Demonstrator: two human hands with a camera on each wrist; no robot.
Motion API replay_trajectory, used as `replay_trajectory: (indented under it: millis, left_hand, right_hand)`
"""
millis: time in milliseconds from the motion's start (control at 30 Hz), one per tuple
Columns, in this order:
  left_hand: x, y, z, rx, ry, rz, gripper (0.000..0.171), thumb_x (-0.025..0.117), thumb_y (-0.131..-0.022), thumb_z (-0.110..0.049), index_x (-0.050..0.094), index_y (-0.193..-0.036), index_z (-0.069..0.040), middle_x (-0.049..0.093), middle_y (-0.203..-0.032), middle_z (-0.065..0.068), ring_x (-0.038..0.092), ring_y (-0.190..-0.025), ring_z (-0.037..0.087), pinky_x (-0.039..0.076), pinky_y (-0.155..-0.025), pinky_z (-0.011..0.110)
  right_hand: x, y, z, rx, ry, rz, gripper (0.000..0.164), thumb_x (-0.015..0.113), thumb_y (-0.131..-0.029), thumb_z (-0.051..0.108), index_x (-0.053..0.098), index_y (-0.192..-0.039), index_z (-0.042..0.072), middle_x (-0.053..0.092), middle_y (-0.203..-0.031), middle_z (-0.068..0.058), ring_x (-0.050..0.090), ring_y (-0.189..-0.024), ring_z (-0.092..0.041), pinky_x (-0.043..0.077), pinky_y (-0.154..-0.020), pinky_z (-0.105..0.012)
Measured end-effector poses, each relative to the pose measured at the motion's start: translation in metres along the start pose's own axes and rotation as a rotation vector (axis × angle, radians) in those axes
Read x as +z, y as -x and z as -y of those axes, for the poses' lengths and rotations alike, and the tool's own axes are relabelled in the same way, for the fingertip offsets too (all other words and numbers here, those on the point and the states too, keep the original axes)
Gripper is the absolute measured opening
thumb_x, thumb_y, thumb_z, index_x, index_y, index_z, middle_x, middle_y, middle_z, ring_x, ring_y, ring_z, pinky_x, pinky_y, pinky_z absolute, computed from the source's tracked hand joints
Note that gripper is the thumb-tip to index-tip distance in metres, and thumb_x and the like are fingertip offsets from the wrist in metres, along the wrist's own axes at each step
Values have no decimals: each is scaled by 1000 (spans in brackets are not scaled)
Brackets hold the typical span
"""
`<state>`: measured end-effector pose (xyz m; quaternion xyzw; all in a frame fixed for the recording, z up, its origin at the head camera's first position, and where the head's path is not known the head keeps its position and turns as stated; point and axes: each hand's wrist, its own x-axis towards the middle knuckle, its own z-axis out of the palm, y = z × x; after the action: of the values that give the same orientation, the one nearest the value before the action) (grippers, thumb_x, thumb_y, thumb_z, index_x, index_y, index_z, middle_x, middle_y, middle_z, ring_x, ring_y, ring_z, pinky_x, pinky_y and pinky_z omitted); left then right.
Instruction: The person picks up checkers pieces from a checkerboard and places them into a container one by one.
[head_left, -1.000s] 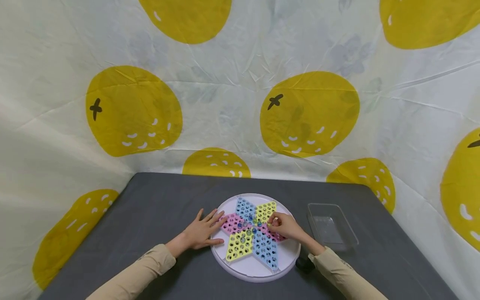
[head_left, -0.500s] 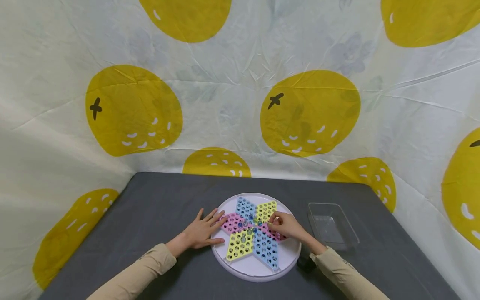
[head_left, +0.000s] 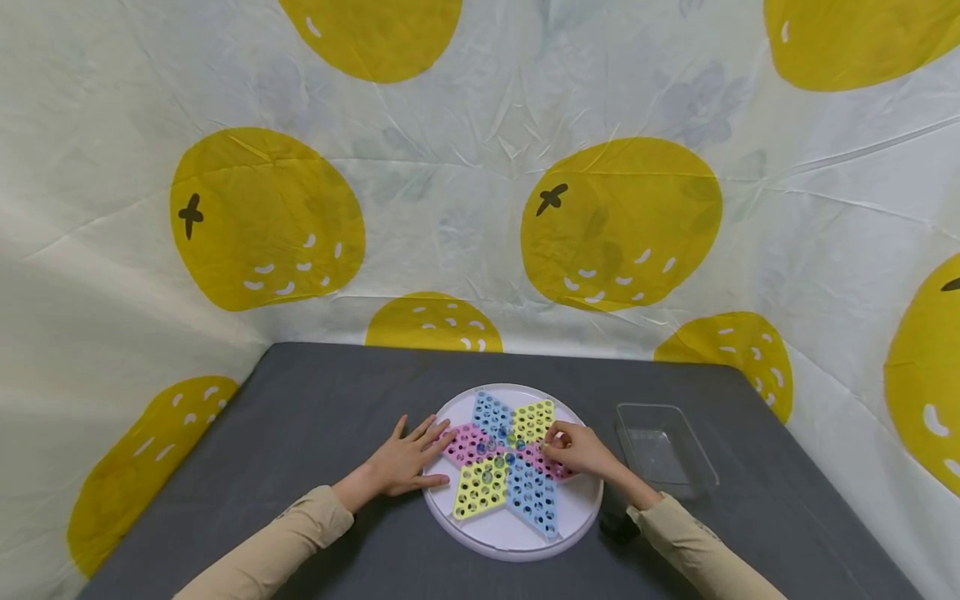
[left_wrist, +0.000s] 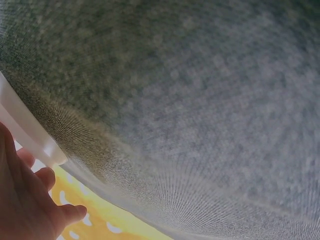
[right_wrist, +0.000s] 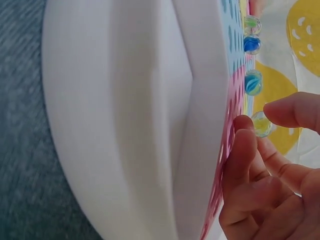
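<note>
A Chinese checkers board [head_left: 519, 533], white and round with a star of pink, yellow and blue points full of holes, lies on the dark table. Several glass marbles [head_left: 510, 458] sit around its middle. My left hand [head_left: 399, 463] rests with spread fingers on the board's left rim; the left wrist view shows part of this hand [left_wrist: 30, 195] beside the white edge. Over the right pink point, my right hand [head_left: 579, 452] pinches a marble between thumb and fingers. In the right wrist view this marble [right_wrist: 261, 124] is clear with yellow inside, close above the pink holes.
A clear rectangular plastic box [head_left: 666, 450] stands on the table to the right of the board. Something black [head_left: 618, 527] is under my right wrist. Behind the table hangs a white cloth [head_left: 450, 192] printed with yellow fruit.
My right hand has shifted slightly to the right over the board, with its fingers together throughout. The left hand stays in place on the rim. The head view has tilted a little.
</note>
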<state>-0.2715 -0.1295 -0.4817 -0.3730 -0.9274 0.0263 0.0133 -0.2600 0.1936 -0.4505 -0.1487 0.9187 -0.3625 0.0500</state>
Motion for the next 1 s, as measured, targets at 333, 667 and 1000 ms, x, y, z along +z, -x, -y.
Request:
replay_trajectory:
  millis: [333,667,1000]
  left_hand:
    - [2,0,0,19,11,-21,74,30,-85,-64,19,-143,-20,20,-150,5,18,-137,31,18,-99,64]
    - [-3,1,-1,4,15,4,73,34,-85,-63,21,-143,-20,20,-150,4,18,-137,30,17,-100,64]
    - [-2,0,-1,-1,21,7,73,34,-85,-62,20,-143,-20,19,-150,4,17,-137,30,17,-100,64]
  right_hand:
    - [-12,7,-1,-3,26,-18,12,61,-78,16,57,-82,5,56,-65,-2,45,-52,-6,35,-46,-20]
    - [-26,15,-8,71,8,-29,12,61,-79,14,56,-84,5,57,-66,-4,49,-51,-9,41,-46,-22]
    - [-43,24,-13,109,2,-51,13,60,-81,15,56,-88,4,54,-64,-4,53,-54,-16,41,-47,-23]
